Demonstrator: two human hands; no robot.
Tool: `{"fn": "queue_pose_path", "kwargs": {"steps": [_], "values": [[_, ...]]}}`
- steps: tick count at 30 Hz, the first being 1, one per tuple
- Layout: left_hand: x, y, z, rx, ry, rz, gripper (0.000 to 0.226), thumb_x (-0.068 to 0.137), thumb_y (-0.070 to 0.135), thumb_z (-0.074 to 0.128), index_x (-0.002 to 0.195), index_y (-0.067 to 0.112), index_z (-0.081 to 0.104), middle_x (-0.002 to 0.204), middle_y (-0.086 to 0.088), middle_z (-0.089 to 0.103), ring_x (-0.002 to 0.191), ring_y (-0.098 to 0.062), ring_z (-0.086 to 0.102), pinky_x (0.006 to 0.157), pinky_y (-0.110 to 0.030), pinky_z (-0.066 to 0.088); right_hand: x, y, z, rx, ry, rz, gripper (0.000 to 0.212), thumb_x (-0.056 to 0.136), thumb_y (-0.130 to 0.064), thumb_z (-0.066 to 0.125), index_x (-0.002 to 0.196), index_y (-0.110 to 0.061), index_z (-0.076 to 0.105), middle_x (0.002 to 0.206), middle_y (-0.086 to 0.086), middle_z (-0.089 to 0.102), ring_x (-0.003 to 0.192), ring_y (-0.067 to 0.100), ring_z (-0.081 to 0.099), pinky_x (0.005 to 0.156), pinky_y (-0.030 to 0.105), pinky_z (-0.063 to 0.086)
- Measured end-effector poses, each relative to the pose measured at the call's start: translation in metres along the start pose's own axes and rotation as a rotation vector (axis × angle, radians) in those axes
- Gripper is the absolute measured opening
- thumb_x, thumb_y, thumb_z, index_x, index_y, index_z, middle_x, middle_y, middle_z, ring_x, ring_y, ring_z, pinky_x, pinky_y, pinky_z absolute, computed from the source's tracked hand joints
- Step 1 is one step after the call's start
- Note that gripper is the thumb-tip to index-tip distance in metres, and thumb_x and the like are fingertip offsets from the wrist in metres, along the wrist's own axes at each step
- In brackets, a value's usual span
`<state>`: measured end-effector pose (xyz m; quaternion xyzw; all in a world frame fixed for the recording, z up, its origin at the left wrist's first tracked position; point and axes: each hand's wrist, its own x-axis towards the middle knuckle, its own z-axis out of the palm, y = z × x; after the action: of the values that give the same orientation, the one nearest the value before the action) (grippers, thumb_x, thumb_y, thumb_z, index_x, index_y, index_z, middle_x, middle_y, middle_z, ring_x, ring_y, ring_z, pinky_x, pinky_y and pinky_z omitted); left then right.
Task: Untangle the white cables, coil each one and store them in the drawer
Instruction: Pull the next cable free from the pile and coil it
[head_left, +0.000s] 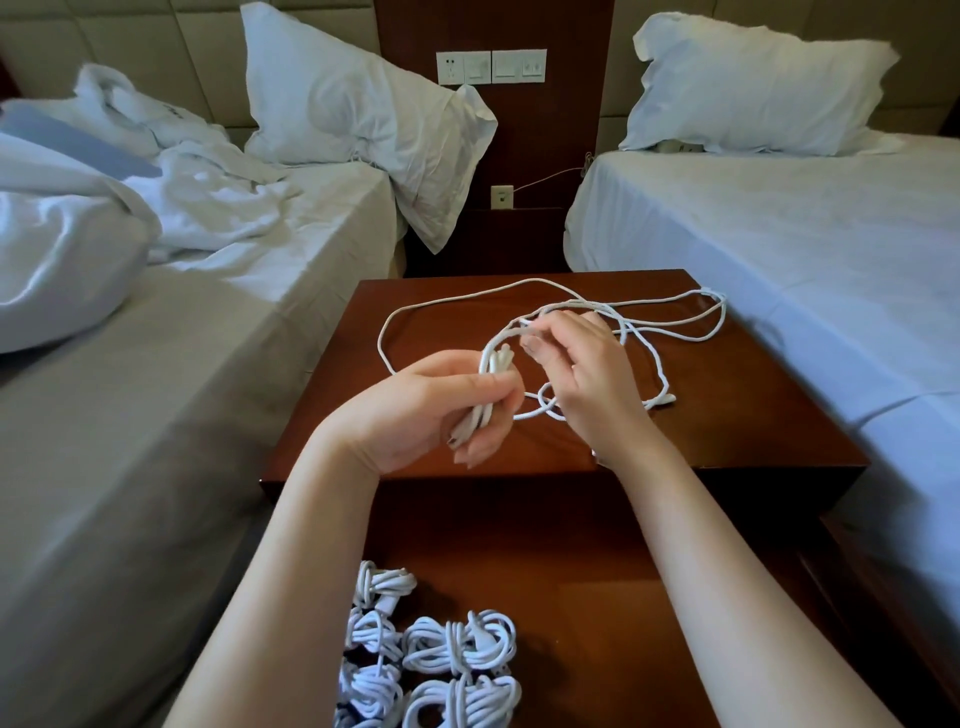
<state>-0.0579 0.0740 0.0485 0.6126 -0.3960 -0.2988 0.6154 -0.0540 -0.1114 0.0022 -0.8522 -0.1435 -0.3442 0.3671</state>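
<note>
Loose white cables (675, 322) lie in tangled loops on the brown nightstand top (727, 415). My left hand (431, 410) grips a small folded bundle of white cable (491, 374) above the near part of the top. My right hand (576, 364) pinches the same cable just right of the bundle, where it runs off into the loops. Below, the open drawer (571, 571) holds several coiled white cables (457, 644) at its near left.
An unmade bed with a crumpled duvet (78, 234) and pillow stands on the left. A made bed (779, 234) with a pillow stands on the right. Wall sockets (491, 66) sit on the wood panel behind the nightstand.
</note>
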Motion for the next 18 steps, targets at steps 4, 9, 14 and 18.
{"fn": "queue_pose_path", "kwargs": {"steps": [4,9,14,18], "values": [[-0.003,0.007,-0.003,-0.154,-0.053,0.149,0.024,0.094,0.029,0.053,0.084,0.008,0.053,0.057,-0.001,0.055,0.047,-0.013,0.048,0.055,-0.025,0.044,-0.004,0.009,0.0,-0.061,-0.012,0.016,0.023,0.099,-0.023,0.047,0.091,-0.013,0.066,0.081,-0.013,0.059,0.084,0.008,0.043,0.073,0.011,0.033],[0.008,0.008,0.005,-0.445,-0.053,0.274,0.022,0.089,0.026,0.056,0.09,0.004,0.054,0.058,0.001,0.051,0.048,-0.009,0.045,0.053,-0.024,0.039,-0.011,-0.009,0.023,-0.051,-0.132,-0.051,0.039,0.096,-0.033,0.04,0.088,-0.006,0.066,0.073,-0.008,0.057,0.083,0.02,0.049,0.07,0.028,0.042],[0.003,0.008,-0.008,-0.57,0.196,0.367,0.013,0.086,0.016,0.052,0.094,0.006,0.05,0.063,0.0,0.051,0.054,-0.011,0.045,0.058,-0.024,0.04,-0.019,-0.022,0.037,-0.098,-0.199,-0.132,0.024,0.094,-0.027,0.055,0.094,-0.01,0.071,0.071,-0.016,0.055,0.078,0.016,0.047,0.066,0.027,0.044],[0.008,0.009,-0.009,-0.537,0.728,0.471,0.013,0.098,0.009,0.034,0.091,0.008,0.045,0.063,-0.001,0.056,0.058,-0.011,0.053,0.063,-0.024,0.046,-0.02,-0.03,0.034,-0.121,-0.306,-0.045,0.017,0.095,-0.031,0.059,0.102,-0.021,0.071,0.068,-0.013,0.051,0.066,0.007,0.044,0.059,0.019,0.04]]}}
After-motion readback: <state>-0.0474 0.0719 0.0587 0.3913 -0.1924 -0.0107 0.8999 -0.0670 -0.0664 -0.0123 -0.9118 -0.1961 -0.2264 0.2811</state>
